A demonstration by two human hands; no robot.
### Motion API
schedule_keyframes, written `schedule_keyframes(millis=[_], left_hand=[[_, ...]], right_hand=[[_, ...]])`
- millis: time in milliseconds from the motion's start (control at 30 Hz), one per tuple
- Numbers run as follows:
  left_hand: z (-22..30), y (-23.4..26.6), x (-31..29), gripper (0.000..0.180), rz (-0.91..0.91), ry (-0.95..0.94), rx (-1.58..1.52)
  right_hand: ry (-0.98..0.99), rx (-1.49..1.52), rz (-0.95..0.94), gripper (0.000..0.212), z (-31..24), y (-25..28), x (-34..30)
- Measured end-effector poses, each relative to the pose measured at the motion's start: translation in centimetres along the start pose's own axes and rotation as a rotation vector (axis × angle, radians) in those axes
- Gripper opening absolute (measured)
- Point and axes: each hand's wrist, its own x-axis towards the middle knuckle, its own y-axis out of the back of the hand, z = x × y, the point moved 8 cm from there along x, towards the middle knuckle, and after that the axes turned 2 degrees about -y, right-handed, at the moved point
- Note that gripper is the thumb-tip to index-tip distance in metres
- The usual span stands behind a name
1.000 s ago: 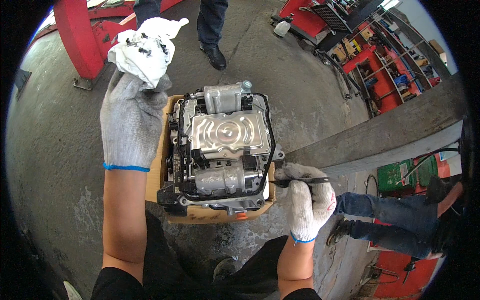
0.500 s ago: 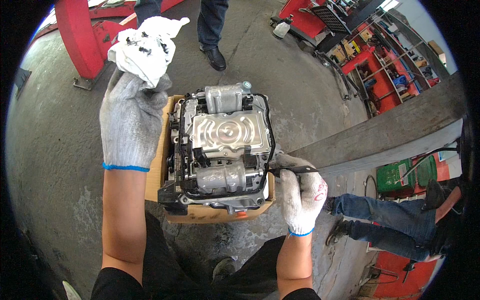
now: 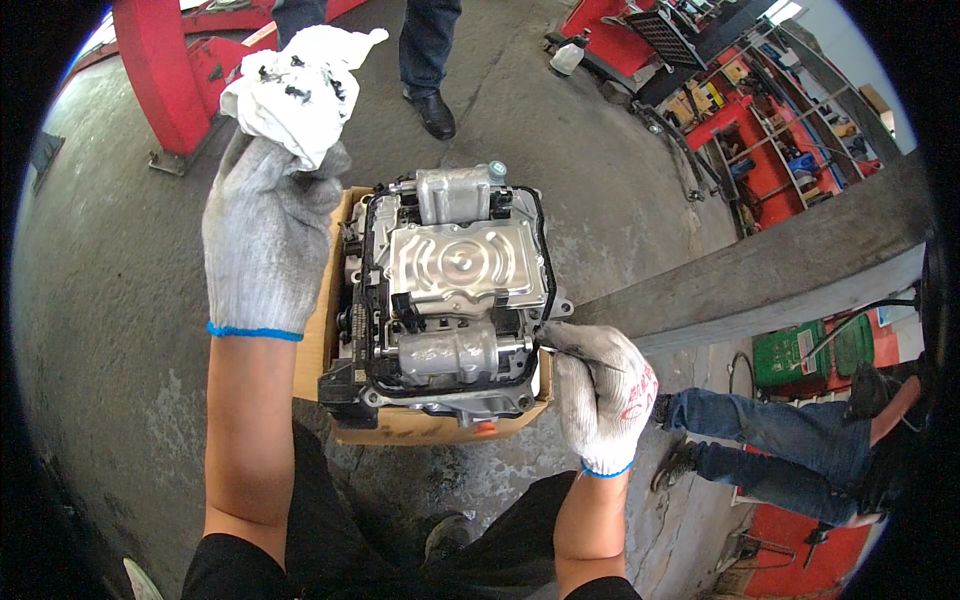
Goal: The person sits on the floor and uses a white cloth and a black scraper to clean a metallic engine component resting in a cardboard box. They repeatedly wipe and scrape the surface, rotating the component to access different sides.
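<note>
My left hand [image 3: 268, 225], in a grey-white knit glove, is raised and closed on a crumpled white rag [image 3: 290, 95] smeared with black. Below and to its right, a gearbox control unit [image 3: 460, 265] with a shiny stamped metal cover sits in a cardboard box [image 3: 400, 430]. A black gasket [image 3: 545, 240] runs round the unit's edge. At the unit's lower right edge is my gloved right hand [image 3: 600, 385], its fingers pinched together on a dark flat strip, now mostly hidden. The fingertips are at the gasket line; whether the strip touches it is unclear.
A grey metal beam [image 3: 760, 275] slants in from the right, close to my right hand. One person's legs [image 3: 428, 60] stand beyond the unit; another's jeans [image 3: 780, 430] show at the right. A red lift post [image 3: 165, 80] stands far left, tool shelves [image 3: 770, 130] far right.
My right hand has turned a little, and the dark strip that stuck out across its fingers is now mostly out of sight. The left hand and rag stay almost where they were.
</note>
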Motion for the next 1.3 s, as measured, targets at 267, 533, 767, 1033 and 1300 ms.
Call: schedule_keyframes(millis=[267,533,767,1033,1300], left_hand=[[0.0,0.0,0.1,0.024,-0.054,-0.028,0.075],[-0.1,0.3,0.1,0.024,-0.008,-0.005,0.016],[0.3,0.4,0.0,0.023,-0.025,-0.016,0.038],[0.2,0.6,0.2,0.024,-0.052,-0.01,0.004],[0.1,0.6,0.3,0.024,-0.064,-0.016,0.043]], right_hand=[[0.053,-0.037,-0.002,0.026,-0.4,-0.1,0.1],[0.006,0.009,-0.028,0.024,-0.3,-0.2,-0.1],[-0.066,0.046,-0.019,0.021,0.2,-0.4,-0.9],[-0.136,0.124,-0.001,0.019,0.7,-0.6,-1.5],[-0.166,0.111,0.012,0.019,0.5,-0.4,-1.8]])
